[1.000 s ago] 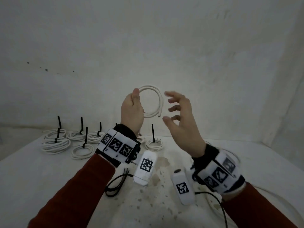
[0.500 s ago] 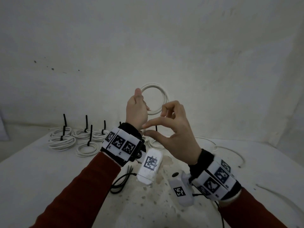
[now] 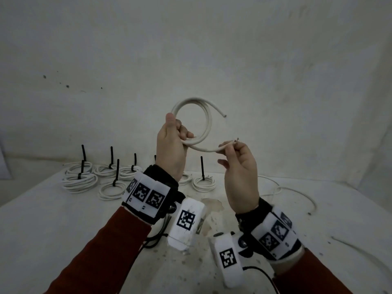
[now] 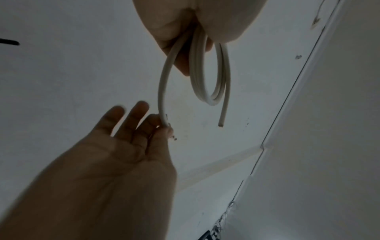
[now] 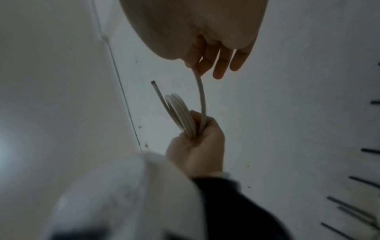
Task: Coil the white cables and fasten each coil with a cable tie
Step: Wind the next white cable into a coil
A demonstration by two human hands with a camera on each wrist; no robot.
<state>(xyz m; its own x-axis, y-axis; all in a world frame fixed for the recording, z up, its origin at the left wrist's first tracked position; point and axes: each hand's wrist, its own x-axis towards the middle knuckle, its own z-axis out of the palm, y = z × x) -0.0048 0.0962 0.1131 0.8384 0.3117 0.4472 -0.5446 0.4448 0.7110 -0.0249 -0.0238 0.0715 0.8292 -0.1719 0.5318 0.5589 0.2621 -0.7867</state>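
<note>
My left hand holds a small coil of white cable up in the air in front of the wall, fingers curled round its lower left part. One loose end sticks out to the upper right. My right hand pinches the other end of the cable between thumb and forefinger, just right of the coil; its other fingers are spread. In the left wrist view the coil hangs from my left hand. In the right wrist view my right hand pinches the cable.
Several tied white coils with upright black cable ties lie on the white table at the back left, and one more coil lies behind my hands. Loose white cables lie at the right. Black ties lie under my left wrist.
My right hand, empty a second ago, has taken hold of the cable's free end. The coil has loosened, with one end now sticking out. Both hands sit slightly higher.
</note>
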